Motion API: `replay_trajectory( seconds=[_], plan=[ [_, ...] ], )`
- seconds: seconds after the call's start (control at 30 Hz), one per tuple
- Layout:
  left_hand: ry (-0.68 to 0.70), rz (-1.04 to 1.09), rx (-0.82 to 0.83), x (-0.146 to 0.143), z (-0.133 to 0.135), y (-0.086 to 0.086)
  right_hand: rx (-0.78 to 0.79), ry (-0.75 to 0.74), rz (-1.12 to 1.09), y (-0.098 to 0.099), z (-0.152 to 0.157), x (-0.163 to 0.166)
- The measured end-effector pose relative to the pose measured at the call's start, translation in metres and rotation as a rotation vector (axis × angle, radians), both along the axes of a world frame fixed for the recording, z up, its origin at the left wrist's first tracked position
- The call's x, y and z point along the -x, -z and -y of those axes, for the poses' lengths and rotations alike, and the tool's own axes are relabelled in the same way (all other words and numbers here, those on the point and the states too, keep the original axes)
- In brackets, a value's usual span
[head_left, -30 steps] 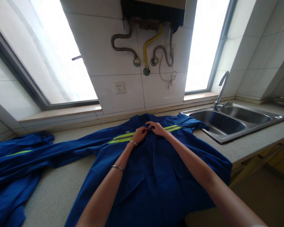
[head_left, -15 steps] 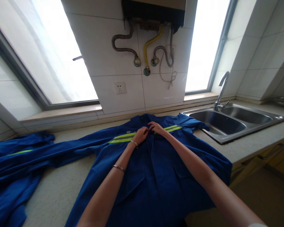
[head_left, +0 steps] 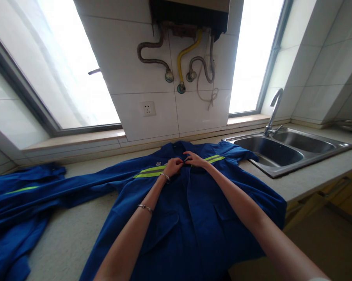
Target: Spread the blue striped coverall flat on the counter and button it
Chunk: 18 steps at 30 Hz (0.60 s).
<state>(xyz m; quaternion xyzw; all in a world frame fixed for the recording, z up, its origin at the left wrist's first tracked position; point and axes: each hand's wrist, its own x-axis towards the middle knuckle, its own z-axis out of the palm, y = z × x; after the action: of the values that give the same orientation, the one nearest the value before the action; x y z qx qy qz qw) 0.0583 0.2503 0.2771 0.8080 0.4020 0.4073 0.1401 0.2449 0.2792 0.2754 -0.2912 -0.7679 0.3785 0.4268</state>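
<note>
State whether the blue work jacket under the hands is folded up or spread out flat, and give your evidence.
Spread out. The blue work jacket lies front-up on the counter, one sleeve stretched left. The left hand and right hand pinch its front near the collar.

Both hands meet at the front placket of a blue work jacket (head_left: 190,218) spread on the surface (head_left: 67,234): left hand (head_left: 172,167) and right hand (head_left: 195,159) pinch the fabric near the collar. A steel sink (head_left: 284,150) sits to the right.

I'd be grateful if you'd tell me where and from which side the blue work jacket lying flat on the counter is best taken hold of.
Probably at the shoulders either side of the collar, from above. The blue work jacket lies flat, front up, collar toward the wall, so pinching there lifts it evenly. The left hand and right hand already pinch its front closure just below the collar.
</note>
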Motion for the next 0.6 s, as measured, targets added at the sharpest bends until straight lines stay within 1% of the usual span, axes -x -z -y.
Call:
replay_trajectory(
  seconds=[0.1, 0.2, 0.27, 0.47, 0.6],
  plan=[
    [0.045, 0.062, 0.004, 0.002, -0.005, 0.002, -0.027, -0.008, -0.005, 0.002, -0.004, 0.001],
    [0.108, 0.106, 0.029, 0.005, -0.009, 0.003, -0.06, 0.011, -0.058, 0.004, -0.008, 0.005],
    [0.119, 0.113, 0.044, 0.005, -0.01, 0.003, -0.073, 0.027, -0.081, 0.006, -0.01, 0.007],
    [0.007, 0.091, 0.028, -0.002, -0.008, 0.004, -0.032, 0.058, -0.094, 0.008, -0.012, 0.01],
    [0.004, 0.057, -0.008, -0.006, -0.004, 0.004, 0.019, 0.061, -0.086, 0.005, -0.01, 0.009]
  ],
)
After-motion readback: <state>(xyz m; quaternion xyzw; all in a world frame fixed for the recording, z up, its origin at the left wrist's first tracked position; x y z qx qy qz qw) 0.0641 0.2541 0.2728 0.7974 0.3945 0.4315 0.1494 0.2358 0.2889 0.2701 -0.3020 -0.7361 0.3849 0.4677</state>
